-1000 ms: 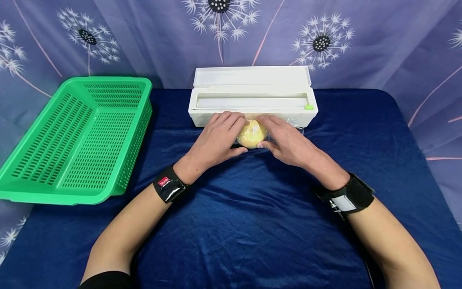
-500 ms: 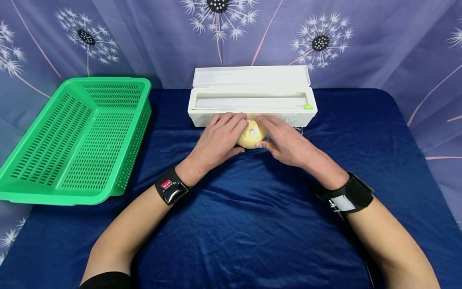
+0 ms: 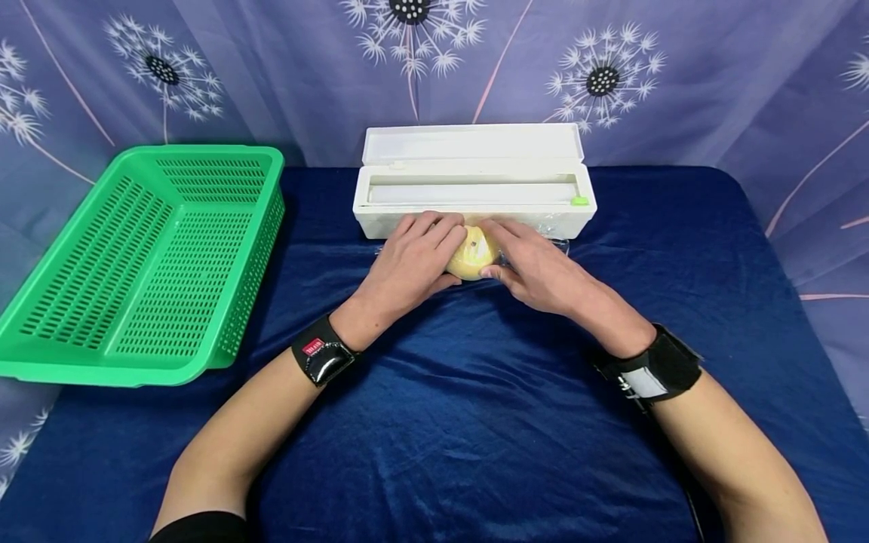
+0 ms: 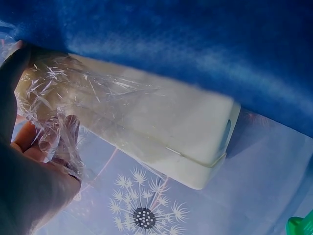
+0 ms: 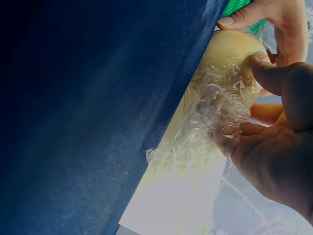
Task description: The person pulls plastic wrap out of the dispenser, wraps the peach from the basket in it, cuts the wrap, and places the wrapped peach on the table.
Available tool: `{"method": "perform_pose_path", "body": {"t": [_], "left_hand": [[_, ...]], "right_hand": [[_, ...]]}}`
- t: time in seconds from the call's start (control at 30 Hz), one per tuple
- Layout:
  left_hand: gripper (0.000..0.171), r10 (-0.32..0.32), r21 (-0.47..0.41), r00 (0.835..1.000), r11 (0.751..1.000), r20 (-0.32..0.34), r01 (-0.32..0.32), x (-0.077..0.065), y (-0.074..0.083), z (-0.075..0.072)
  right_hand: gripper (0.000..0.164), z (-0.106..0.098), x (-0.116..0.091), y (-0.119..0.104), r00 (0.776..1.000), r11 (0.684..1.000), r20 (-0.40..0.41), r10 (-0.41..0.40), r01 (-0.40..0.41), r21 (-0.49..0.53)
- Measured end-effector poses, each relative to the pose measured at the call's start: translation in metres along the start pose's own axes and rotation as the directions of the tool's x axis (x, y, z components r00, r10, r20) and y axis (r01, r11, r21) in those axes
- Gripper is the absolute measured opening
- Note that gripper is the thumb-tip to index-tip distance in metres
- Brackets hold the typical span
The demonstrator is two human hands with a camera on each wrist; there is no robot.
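A round, pale yellow fruit (image 3: 471, 258) with a small dark spot on top sits on the table between both hands, its exact kind unclear. Clear cling film (image 5: 215, 110) covers part of it and spreads out crumpled to both sides. My left hand (image 3: 416, 260) holds the fruit's left side, thumb low in front. From the right, my right hand (image 3: 539, 265) grips it, thumb (image 5: 269, 73) on the fruit and fingers behind. In the left wrist view, loose film (image 4: 61, 132) bunches over the left fingers. Right behind the hands stands a white cling film box (image 3: 475, 215), lid up.
The box holds a film roll (image 3: 471, 193) and has a green slider (image 3: 580, 201) at its front right. A green perforated basket (image 3: 186, 286) stands at the left. Blue cloth (image 3: 434, 422) covers the table, and a dandelion-patterned curtain (image 3: 285, 68) hangs behind.
The left hand has shifted very slightly, its thumb drawing in closer to the fruit. The fruit, right hand, box and basket stay practically where they were.
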State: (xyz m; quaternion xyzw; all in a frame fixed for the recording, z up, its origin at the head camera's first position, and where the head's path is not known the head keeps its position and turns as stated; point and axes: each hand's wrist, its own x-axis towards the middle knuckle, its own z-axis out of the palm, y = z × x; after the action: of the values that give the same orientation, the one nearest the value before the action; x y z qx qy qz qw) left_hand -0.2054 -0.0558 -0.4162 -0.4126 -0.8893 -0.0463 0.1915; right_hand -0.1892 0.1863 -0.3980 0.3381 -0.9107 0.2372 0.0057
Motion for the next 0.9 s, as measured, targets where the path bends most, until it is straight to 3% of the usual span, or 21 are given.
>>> {"method": "perform_pose_path", "body": {"t": [0.6,0.9], "left_hand": [[0.073,-0.009,-0.020,0.999,1.000,0.035,0.010,0.0006,-0.0016,-0.0024],[0.072,-0.011,-0.029,0.999,1.000,0.034,0.012,0.0003,-0.0032,-0.0024]], "right_hand": [[0.069,0.0023,-0.0024,-0.0034,0.999,1.000,-0.039,0.006,-0.007,-0.021],[0.065,0.0030,-0.0028,-0.0022,0.994,0.999,-0.103,-0.044,0.040,-0.036]]}}
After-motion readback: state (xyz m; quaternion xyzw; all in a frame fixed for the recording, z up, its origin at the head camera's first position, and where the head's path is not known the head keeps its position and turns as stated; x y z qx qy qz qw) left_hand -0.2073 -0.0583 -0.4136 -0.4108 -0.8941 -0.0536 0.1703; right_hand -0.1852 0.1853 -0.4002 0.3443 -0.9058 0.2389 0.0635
